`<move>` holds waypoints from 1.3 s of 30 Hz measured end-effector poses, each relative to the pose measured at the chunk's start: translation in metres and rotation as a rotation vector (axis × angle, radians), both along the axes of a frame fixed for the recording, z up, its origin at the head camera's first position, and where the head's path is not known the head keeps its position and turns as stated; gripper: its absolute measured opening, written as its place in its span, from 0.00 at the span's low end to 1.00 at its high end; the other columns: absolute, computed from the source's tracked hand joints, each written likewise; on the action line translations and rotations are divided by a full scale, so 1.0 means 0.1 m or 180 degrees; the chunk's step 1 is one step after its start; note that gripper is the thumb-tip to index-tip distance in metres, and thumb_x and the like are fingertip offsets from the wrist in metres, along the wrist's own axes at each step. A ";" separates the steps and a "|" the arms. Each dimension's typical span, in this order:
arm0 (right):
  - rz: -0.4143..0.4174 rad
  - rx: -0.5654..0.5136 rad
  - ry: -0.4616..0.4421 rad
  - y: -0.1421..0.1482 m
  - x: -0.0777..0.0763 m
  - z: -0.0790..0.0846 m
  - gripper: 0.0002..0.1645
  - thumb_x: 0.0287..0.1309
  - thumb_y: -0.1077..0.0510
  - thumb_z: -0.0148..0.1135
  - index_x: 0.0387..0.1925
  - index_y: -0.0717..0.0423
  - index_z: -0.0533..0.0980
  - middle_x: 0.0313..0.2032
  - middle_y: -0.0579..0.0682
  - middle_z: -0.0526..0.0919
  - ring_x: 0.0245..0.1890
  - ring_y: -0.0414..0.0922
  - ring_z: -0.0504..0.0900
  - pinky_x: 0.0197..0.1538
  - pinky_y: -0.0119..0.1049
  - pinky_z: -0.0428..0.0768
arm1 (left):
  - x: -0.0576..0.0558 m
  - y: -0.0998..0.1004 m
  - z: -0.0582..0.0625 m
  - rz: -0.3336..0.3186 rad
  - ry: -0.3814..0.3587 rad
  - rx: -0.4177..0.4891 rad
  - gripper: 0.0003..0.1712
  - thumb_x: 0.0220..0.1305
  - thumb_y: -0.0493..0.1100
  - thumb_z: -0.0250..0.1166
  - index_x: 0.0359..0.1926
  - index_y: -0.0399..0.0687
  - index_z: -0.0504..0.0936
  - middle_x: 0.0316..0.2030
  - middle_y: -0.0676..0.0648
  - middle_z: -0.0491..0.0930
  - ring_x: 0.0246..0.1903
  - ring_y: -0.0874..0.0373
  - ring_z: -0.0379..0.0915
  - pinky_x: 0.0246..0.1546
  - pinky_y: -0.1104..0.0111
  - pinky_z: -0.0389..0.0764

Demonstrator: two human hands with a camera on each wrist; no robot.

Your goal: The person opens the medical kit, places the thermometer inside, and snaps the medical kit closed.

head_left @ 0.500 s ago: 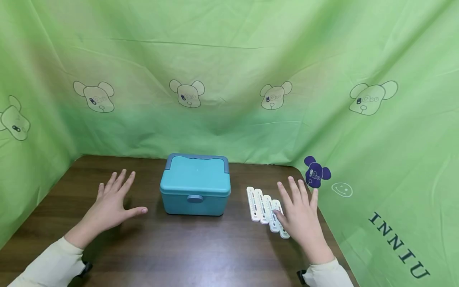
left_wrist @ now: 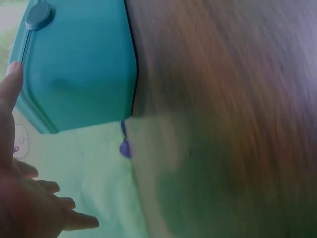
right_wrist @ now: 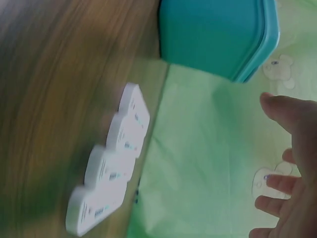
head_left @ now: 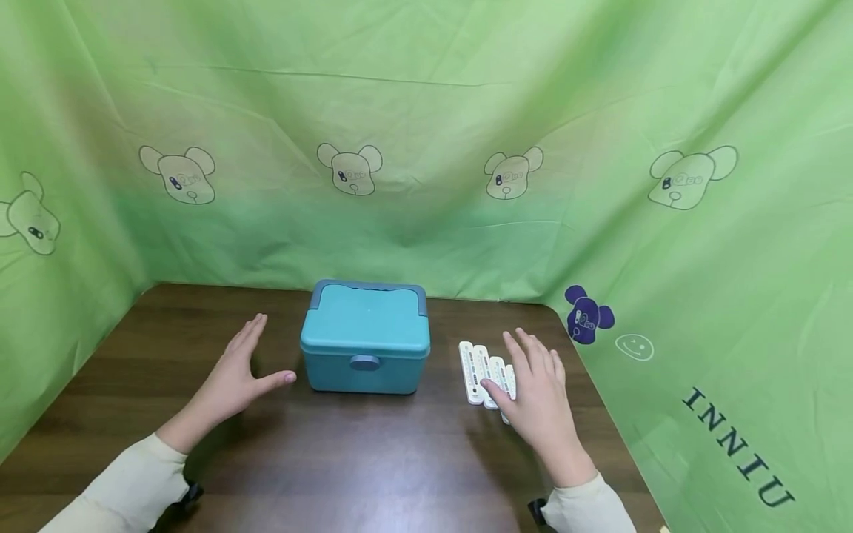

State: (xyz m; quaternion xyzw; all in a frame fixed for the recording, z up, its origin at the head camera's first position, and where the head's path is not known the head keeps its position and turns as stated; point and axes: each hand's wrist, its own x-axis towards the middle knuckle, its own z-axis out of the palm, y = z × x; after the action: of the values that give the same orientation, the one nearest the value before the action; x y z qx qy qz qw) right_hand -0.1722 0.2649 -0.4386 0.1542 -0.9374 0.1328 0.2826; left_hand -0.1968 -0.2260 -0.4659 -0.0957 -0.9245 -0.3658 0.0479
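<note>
A teal lidded plastic box (head_left: 365,326) with a blue-grey handle and front latch stands closed near the middle of the table. Left of it hovers my left hand (head_left: 229,377), fingers extended and thumb spread toward the box, apart from it. To the box's right lie several narrow white plastic strips (head_left: 469,374) with small print, side by side in a staggered row. My right hand (head_left: 538,400) is above their right end, fingers spread, hiding part of the row in the head view. The right wrist view shows the strips (right_wrist: 101,203) below the hand (right_wrist: 302,168), not touched.
The brown wooden table (head_left: 373,459) carries the box and strips. A green curtain (head_left: 426,252) printed with bear heads surrounds its back and sides. Black bands (head_left: 537,512) sit at both wrists, by the light sleeves (head_left: 589,511).
My left hand has moved right, closer to the box, and turned more edge-on. My right hand has shifted left over the strips. Box and strips keep their places on the table.
</note>
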 end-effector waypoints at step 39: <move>0.0072 -0.1336 -0.0531 -1.59 0.32 -0.15 0.28 0.58 0.47 0.76 0.57 0.52 0.81 0.49 0.46 0.85 0.53 0.46 0.83 0.55 0.46 0.82 | -0.03 0.71 -0.23 0.0327 -0.0336 0.1784 0.56 0.58 0.57 0.77 0.78 0.46 0.59 0.76 0.40 0.60 0.73 0.37 0.61 0.64 0.47 0.74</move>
State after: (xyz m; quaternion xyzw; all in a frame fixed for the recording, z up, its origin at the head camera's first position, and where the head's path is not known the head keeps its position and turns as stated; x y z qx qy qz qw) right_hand -0.1402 0.1055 -0.4532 0.0911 -0.9075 0.3404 0.2285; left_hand -0.1999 -0.1547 -0.4884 -0.0127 -0.7922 -0.6086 0.0428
